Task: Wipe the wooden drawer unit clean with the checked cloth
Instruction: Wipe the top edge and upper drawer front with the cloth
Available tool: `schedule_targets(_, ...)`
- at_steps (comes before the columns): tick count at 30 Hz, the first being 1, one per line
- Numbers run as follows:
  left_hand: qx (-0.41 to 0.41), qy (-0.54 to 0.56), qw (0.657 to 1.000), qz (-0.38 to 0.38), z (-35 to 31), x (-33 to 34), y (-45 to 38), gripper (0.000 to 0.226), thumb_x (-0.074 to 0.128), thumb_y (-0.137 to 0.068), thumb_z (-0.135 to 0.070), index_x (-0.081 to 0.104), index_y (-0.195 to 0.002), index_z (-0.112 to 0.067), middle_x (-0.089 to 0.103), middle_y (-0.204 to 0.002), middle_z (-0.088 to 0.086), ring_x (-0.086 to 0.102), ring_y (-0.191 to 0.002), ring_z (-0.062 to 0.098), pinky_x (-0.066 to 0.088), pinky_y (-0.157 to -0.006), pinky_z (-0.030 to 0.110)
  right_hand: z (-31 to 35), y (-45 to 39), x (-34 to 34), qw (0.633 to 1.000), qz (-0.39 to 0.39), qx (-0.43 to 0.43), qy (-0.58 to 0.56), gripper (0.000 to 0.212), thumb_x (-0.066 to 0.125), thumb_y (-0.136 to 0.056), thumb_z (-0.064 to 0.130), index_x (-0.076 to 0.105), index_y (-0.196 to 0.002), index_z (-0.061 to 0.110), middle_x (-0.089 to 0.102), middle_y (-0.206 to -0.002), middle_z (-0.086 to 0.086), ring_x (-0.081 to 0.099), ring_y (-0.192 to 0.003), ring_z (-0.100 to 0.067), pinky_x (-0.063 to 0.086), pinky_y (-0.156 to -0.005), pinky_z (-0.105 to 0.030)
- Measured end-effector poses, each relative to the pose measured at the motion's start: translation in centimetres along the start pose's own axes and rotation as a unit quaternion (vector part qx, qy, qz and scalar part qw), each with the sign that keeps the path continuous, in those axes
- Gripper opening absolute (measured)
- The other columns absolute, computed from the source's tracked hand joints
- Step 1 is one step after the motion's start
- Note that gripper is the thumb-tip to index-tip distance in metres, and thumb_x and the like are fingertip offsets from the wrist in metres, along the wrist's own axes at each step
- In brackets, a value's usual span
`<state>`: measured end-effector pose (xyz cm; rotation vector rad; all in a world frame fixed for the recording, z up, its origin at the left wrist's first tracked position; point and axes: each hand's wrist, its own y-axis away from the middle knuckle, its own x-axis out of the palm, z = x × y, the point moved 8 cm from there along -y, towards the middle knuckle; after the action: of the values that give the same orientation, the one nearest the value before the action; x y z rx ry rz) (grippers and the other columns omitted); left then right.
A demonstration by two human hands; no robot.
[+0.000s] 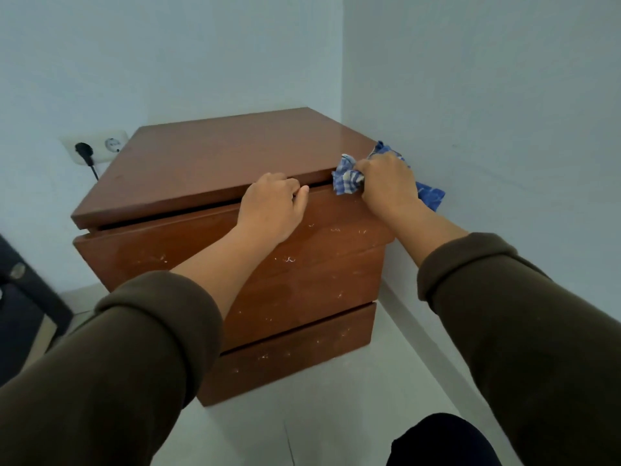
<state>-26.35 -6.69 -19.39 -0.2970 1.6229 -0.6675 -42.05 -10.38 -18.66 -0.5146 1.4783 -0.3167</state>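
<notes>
Head view, observed from beside the person: the right hand [389, 185] is closed round a bunched checked cloth [347, 178], blue and white, fingers curled into the fabric and pressing it against the right front corner of the wooden drawer unit [215, 163], at the lip of its top panel. Part of the cloth sticks out on the left of the knuckles; a further blue portion hangs behind the hand, past the unit's right edge.

The left hand [272, 210] grips the front edge of the same top panel, just left of the cloth, fingers hooked over the edge and thumb on the upper drawer front [161, 243]. It holds no cloth.

Both forearms emerge from dark brown sleeves [524, 331] pushed back from the wrists.

The unit stands on a pale floor in a corner of light blue walls. Its drawer fronts carry scattered white scuff marks. A narrow dark gap runs between top panel and upper drawer.

Left of the unit, on the wall, a double socket [97, 144] holds one black plug [84, 153] with its cable going down behind the unit
</notes>
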Motion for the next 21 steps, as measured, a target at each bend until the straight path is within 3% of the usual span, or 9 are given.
schedule_targets(4,-0.002,0.028,0.999,0.042,0.7,-0.3,0.8,0.034,0.041,-0.098,-0.03,0.066,-0.117,-0.016,0.065,-0.111,0.005,0.055,-0.111,0.024,0.048,-0.092,0.04,-0.3,0.9,-0.4,0.997,-0.031,0.035,-0.06,0.033,0.042,-0.087,-0.01,0.062,-0.111,-0.001,0.063,-0.108,-0.021,0.058,-0.103,-0.036,0.047,-0.074,-0.039)
schedule_targets(6,-0.003,0.023,0.999,0.036,1.7,-1.2,1.7,0.032,0.043,-0.097,-0.027,0.064,-0.121,-0.019,0.065,-0.115,0.003,0.055,-0.112,0.022,0.048,-0.093,0.039,0.5,2.3,-0.8,0.992,-0.06,0.043,-0.103,0.031,0.042,-0.085,-0.011,0.06,-0.109,-0.003,0.062,-0.109,-0.023,0.054,-0.105,-0.036,0.044,-0.075,-0.04)
schedule_targets(8,-0.018,0.014,1.0,0.019,3.3,-2.4,3.0,0.031,0.044,-0.097,-0.026,0.064,-0.12,-0.019,0.065,-0.113,0.003,0.055,-0.11,0.021,0.048,-0.093,0.037,2.6,4.2,-1.7,0.984,-0.116,0.013,-0.133,0.033,0.046,-0.078,-0.014,0.061,-0.105,-0.004,0.063,-0.105,-0.023,0.055,-0.103,-0.037,0.046,-0.074,-0.041)
schedule_targets(10,-0.046,0.011,0.999,-0.004,5.7,-3.9,4.6,0.03,0.045,-0.097,-0.026,0.06,-0.123,-0.019,0.063,-0.115,0.003,0.054,-0.111,0.022,0.045,-0.093,0.036,5.6,5.8,-2.6,0.971,-0.186,-0.049,-0.143,0.034,0.052,-0.061,-0.016,0.065,-0.09,-0.005,0.066,-0.087,-0.022,0.061,-0.083,-0.039,0.05,-0.063,-0.038)
schedule_targets(12,-0.074,0.02,0.997,-0.028,8.4,-5.4,6.3,0.031,0.046,-0.097,-0.026,0.058,-0.125,-0.017,0.061,-0.121,0.004,0.052,-0.115,0.023,0.043,-0.095,0.037,8.5,7.0,-2.6,0.96,-0.219,-0.101,-0.139,0.03,0.05,-0.059,-0.01,0.068,-0.083,-0.001,0.066,-0.076,-0.017,0.062,-0.068,-0.034,0.051,-0.056,-0.034)
schedule_targets(15,-0.117,0.011,0.992,-0.05,12.5,-7.2,9.0,0.033,0.046,-0.097,-0.027,0.055,-0.128,-0.017,0.057,-0.127,0.006,0.049,-0.119,0.025,0.04,-0.099,0.04,12.9,7.7,-2.5,0.957,-0.216,-0.152,-0.123,0.035,0.039,-0.069,0.002,0.07,-0.085,0.005,0.067,-0.075,-0.011,0.061,-0.066,-0.03,0.049,-0.052,-0.03)
schedule_targets(21,-0.167,-0.006,0.985,-0.043,19.9,-8.7,13.2,0.04,0.048,-0.096,-0.025,0.047,-0.135,-0.018,0.049,-0.138,0.005,0.041,-0.129,0.025,0.032,-0.106,0.043,20.4,7.8,-1.8,0.952,-0.192,-0.22,-0.09,0.038,0.037,-0.072,0.003,0.072,-0.086,0.007,0.068,-0.074,-0.011,0.062,-0.064,-0.029,0.049,-0.051,-0.029)
